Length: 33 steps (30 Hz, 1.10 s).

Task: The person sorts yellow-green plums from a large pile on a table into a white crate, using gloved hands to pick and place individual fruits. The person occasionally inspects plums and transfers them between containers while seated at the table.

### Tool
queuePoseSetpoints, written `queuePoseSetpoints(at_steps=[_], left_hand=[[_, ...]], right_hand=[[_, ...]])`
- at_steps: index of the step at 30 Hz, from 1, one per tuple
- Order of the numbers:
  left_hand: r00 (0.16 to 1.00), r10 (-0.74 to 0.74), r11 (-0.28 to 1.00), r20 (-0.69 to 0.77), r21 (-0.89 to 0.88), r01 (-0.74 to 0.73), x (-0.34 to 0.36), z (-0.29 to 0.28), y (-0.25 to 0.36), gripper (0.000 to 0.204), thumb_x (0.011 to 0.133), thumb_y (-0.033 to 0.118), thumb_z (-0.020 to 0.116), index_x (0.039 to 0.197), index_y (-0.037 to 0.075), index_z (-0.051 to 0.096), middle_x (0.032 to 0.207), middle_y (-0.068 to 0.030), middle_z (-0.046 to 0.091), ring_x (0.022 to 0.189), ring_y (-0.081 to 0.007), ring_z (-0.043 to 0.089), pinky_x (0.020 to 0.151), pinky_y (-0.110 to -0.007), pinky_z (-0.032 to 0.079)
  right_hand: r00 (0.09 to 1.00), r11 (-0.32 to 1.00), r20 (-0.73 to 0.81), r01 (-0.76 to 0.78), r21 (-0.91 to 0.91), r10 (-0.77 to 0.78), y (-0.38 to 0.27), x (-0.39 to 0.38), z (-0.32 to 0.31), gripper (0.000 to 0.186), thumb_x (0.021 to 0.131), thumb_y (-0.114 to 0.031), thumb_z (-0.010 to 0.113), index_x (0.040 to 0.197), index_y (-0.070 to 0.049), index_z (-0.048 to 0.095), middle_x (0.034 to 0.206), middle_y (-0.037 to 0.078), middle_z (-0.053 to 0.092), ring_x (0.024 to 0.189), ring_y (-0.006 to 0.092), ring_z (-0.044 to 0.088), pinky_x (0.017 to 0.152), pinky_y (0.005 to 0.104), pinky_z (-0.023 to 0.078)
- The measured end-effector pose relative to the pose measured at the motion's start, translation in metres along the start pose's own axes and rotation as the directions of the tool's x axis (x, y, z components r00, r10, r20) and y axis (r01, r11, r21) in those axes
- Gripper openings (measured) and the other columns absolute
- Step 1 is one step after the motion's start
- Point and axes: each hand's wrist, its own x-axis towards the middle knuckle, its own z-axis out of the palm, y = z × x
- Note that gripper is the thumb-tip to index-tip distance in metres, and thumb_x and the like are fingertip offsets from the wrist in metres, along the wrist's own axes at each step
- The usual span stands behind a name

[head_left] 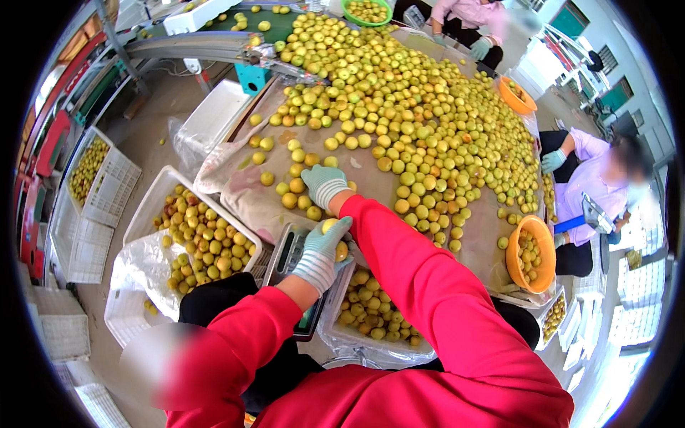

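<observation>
Near the centre of the frame, clasps round yellowish fruit (342, 251) in the gloved left hand (321, 253); just above, reaches among loose fruit (297, 185) on the cloth-covered worktop (372, 187) with the gloved right hand (322, 183), grip partly hidden, so cannot tell whether closed on any. Looks light, firm and smooth-skinned, likely to roll or slip and perhaps to bruise under a hard squeeze; best taken around the widest part, with gentle pressure.
</observation>
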Motion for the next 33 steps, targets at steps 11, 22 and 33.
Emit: queuePoseSetpoints(at_steps=[11,22,33], left_hand=[[0.966,0.030,0.971,0.258,-0.238,0.034,0.010,-0.011,0.015,0.055,0.093,0.030,0.068,0.143,0.014,0.054,0.136,-0.0111,0.057,0.128,-0.0316,0.057,0.082,-0.038,0.059],[0.942,-0.129,0.972,0.311,-0.147,0.181,0.004,-0.008,0.008,0.028,0.095,0.039,0.069,0.103,0.013,0.066,0.111,-0.0099,0.069,0.106,-0.0308,0.070,0.061,-0.034,0.058],[0.978,-0.074,0.988,0.196,-0.116,0.098,0.000,-0.005,0.013,0.040,0.099,0.048,0.060,0.091,0.009,0.066,0.106,-0.0117,0.068,0.096,-0.0309,0.072,0.056,-0.036,0.058]], right_hand=[[0.962,0.691,-0.143,-0.060,0.720,0.232,0.054,-0.137,-0.077,0.033,0.096,-0.028,0.064,0.121,-0.006,0.068,0.109,0.020,0.072,0.103,0.0379,0.068,0.090,0.0421,0.055],[0.791,0.818,-0.307,-0.572,-0.061,0.530,0.170,-0.157,-0.004,0.066,0.093,-0.045,0.063,0.148,-0.013,0.048,0.151,0.019,0.048,0.129,0.0399,0.053,0.111,0.0471,0.041],[0.705,0.816,-0.446,-0.568,0.111,0.551,0.253,-0.082,-0.054,0.051,0.095,-0.036,0.058,0.142,-0.015,0.054,0.144,0.015,0.057,0.132,0.0376,0.051,0.110,0.0548,0.040]])
